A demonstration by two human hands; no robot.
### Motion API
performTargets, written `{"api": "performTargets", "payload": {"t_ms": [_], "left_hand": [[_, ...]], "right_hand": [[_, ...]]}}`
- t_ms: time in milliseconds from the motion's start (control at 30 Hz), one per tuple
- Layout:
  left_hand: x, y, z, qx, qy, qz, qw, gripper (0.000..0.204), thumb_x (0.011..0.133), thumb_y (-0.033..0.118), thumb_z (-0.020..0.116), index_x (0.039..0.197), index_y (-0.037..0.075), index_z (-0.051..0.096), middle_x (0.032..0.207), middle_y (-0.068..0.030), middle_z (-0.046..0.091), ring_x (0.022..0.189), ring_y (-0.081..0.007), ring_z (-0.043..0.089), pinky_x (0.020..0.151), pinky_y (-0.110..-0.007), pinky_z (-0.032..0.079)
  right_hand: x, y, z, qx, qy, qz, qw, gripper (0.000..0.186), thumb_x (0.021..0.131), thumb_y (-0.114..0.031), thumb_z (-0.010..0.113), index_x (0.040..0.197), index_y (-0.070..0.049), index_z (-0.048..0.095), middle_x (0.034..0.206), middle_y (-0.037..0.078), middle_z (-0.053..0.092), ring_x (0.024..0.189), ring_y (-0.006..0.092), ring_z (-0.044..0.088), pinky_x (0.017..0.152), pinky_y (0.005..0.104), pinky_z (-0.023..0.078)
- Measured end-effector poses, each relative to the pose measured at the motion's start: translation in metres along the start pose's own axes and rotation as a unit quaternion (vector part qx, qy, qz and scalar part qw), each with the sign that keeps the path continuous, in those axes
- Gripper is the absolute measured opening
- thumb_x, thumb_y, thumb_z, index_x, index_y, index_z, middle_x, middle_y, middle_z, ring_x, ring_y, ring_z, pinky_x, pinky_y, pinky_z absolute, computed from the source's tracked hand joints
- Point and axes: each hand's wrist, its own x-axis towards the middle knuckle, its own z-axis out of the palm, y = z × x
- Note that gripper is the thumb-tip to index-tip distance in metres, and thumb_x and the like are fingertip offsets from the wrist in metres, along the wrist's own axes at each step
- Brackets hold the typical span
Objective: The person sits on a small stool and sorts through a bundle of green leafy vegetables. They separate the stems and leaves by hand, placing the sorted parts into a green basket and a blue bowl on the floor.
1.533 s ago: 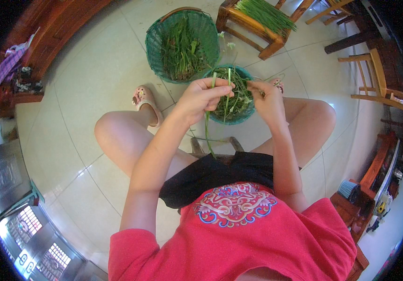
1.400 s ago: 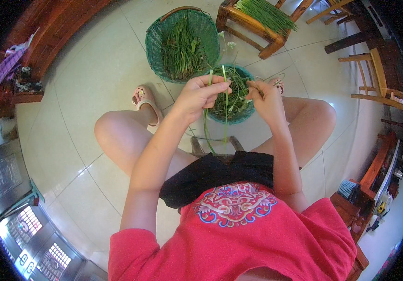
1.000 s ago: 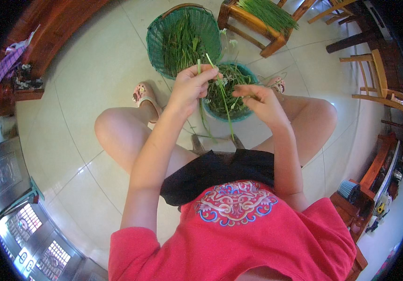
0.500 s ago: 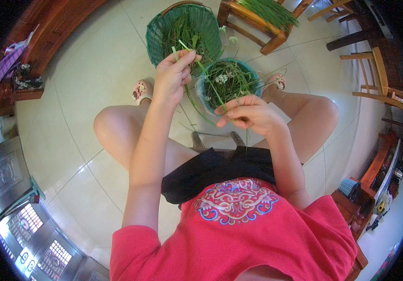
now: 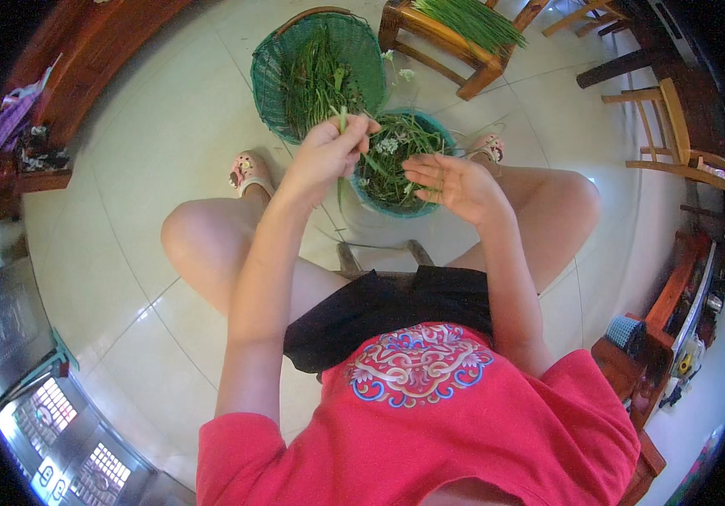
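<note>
Pinched in the closed fingers of my left hand (image 5: 328, 156) are a few garlic chives (image 5: 343, 121), their pale ends poking up above the fingertips and green leaves hanging below. To its right, my right hand (image 5: 457, 187) has its fingers stretched out with nothing visibly held. It hovers over the right side of a small teal bin (image 5: 396, 211) full of tangled green scraps. White flower heads (image 5: 387, 146) lie among those scraps. Behind my left hand stands a larger green woven basket (image 5: 263, 84) holding loose chives (image 5: 318, 80).
A low wooden stool (image 5: 438, 61) at the far side bears a neat bundle of long chives (image 5: 472, 24). Small wooden chairs (image 5: 674, 126) stand at the right. My knees flank the bin, and wooden furniture (image 5: 84, 84) fills the far left.
My right hand has let go of the chives and opened, moving slightly up and right. My left hand has shifted down and right, still holding chives. The view has shifted slightly.
</note>
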Motion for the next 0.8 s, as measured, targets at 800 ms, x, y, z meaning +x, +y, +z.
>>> {"api": "performTargets", "payload": {"t_ms": [800], "left_hand": [[-0.007, -0.026, 0.030, -0.017, -0.069, 0.008, 0.997, 0.016, 0.075, 0.016, 0.061, 0.086, 0.005, 0.058, 0.068, 0.0023, 0.056, 0.049, -0.0013, 0.038, 0.042, -0.016, 0.027]], "right_hand": [[-0.011, 0.004, 0.038, -0.132, -0.055, -0.206, 0.968, 0.040, 0.081, -0.015, 0.052, 0.115, 0.002, 0.043, 0.106, 0.009, 0.052, 0.096, 0.0141, 0.049, 0.082, 0.0273, 0.039]]}}
